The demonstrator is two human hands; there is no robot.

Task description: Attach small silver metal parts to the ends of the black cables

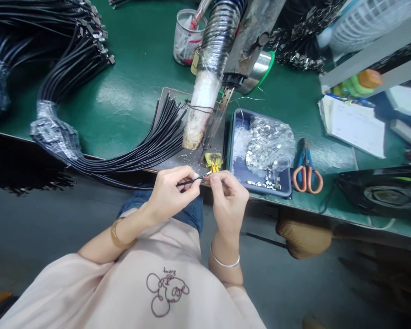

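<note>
My left hand (173, 191) pinches a thin black cable (188, 182) near its stripped end. Close by on the right, my right hand (229, 194) has thumb and forefinger pressed together at the tip of that cable; whatever small part they grip is hidden. Just beyond the fingertips sits a yellow fixture (213, 162) at the table's front edge. Above it a soldering iron tip and thin rods (219, 116) point down beside a wrapped fume hose (201, 109). A bundle of black cables (147, 148) lies to the left on a grey board.
To the right stands a blue tray (287, 185) with small metal connectors (265, 153) in a plastic bag. Orange-handled cutters (307, 171), papers (356, 125) and a black fan-like device (387, 194) lie further right. At the back are a clear cup (185, 39) and a solder spool (256, 73).
</note>
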